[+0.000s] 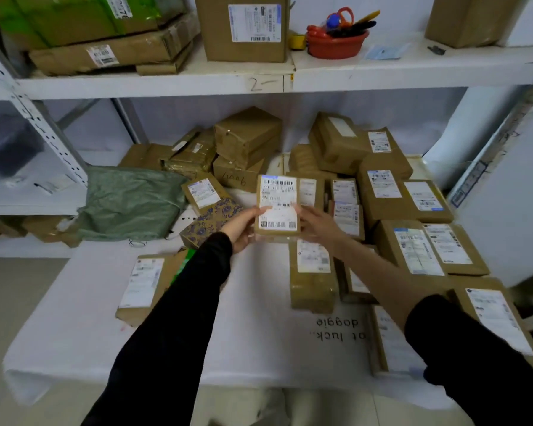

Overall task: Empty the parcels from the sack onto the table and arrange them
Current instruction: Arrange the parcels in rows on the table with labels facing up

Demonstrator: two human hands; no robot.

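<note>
Two arms in shot, both in plain black sleeves. The left sleeve [173,318] runs the full length, covering the arm right down to the wrist, cuff sitting close just behind the left hand [242,230]. The right sleeve [474,370] stops far higher, bunched near the elbow, and the forearm is bare from there to the right hand [319,226]. The fabric looks matt and dark, softly creased. Both hands bare.

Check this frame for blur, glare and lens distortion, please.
Head view: wide-angle bowing bends the shelf edge and table; light flat, shadows faint; the label on the parcel gripped by left hand and right hand is soft, bluish glare at its top.
</note>
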